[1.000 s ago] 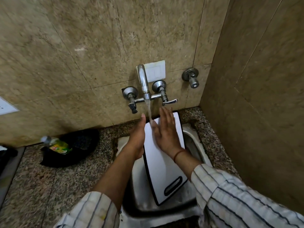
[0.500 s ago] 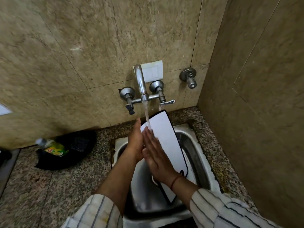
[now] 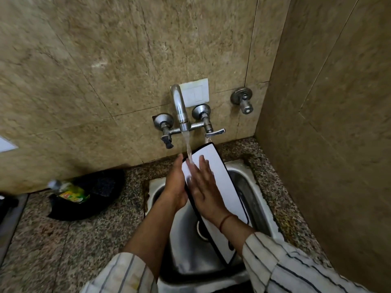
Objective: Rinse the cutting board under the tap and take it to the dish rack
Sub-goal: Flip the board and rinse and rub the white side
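Water (image 3: 189, 151) from tap (image 3: 179, 106) hits cutting board (image 3: 220, 180) — right hand (image 3: 204, 191) flat on it.

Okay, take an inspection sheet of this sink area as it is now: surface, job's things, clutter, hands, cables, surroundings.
Surface: speckled stone counter around a steel sink.
Job's things: white cutting board with a black edge, tilted in the sink, with the tap running onto its upper part; no dish rack seen.
Clutter: green-labelled bottle lying against a dark object, to the left of the sink.
Hands: left hand against the board's left edge, grip hidden; right hand flat on its face, fingers straight.
Cables: nothing seen.
Surroundings: beige tiled walls, white switch plate behind the tap, separate valve to the right.
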